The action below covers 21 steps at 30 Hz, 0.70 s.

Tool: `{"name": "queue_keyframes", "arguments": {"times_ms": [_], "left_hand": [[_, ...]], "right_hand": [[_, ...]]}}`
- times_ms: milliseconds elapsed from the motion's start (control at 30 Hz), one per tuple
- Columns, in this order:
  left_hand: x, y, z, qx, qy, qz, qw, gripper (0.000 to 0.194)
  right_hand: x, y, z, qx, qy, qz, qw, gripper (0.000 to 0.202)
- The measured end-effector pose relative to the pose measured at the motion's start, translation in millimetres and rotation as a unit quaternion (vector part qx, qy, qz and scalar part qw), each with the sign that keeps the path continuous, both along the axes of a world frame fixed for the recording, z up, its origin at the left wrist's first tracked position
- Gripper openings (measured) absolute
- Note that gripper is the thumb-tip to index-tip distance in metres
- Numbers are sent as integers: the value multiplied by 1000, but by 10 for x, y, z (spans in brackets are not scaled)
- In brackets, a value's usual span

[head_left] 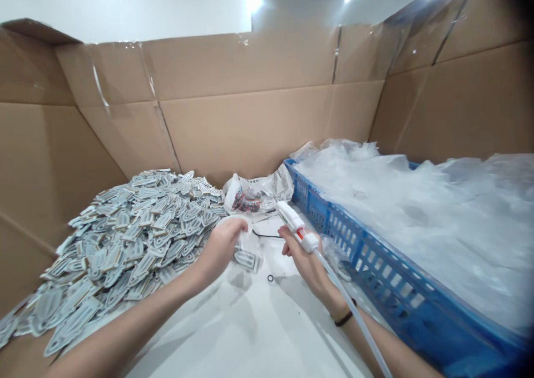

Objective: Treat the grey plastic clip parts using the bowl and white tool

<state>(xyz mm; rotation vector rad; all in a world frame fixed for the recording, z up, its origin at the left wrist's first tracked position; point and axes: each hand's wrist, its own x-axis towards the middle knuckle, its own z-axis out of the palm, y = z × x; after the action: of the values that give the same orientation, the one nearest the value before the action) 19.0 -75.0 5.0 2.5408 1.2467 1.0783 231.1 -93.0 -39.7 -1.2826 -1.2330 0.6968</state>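
My left hand [225, 240] is closed on the top of a clear plastic bag [259, 249]. Inside the bag hangs a flat grey slotted piece [247, 260]. My right hand [299, 255], fingers curled, carries a white pen-like tool [293, 221] with red marks, its thin tip pointing forward. From the tool's rear a pale hose [348, 300] runs back along my forearm. Between the hands, a thin black cord [266, 235] reaches toward my right fingers. A small black ring [270, 278] lies on the white table [233, 333].
At left rises a big pile of grey slotted pieces [142, 239]. On the right, a blue crate [375, 261] is heaped with clear plastic bags [417, 211]. A printed plastic bag [254, 194] with small reddish and dark things lies behind. Cardboard walls [250, 122] surround the table.
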Motion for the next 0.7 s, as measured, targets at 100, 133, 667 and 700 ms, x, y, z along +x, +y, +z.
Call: {"name": "queue_keyframes", "arguments": {"times_ms": [100,133,667,700], "left_hand": [[-94,-209,-340,-68,19,-2,997,27],[-115,-251,-420,-85,24,0,996,27],[-479,-320,-382,-83,221,-182,954,32],[-465,-320,-413,-82,215,-173,958,31]], "right_hand": [[-4,27,-69,-20,-27,-1,999,48],[-6,28,-81,-28,-33,-1,999,48],[-100,-156,77,-74,-27,28,997,42],[-105,-158,81,-77,-25,26,996,42]]}}
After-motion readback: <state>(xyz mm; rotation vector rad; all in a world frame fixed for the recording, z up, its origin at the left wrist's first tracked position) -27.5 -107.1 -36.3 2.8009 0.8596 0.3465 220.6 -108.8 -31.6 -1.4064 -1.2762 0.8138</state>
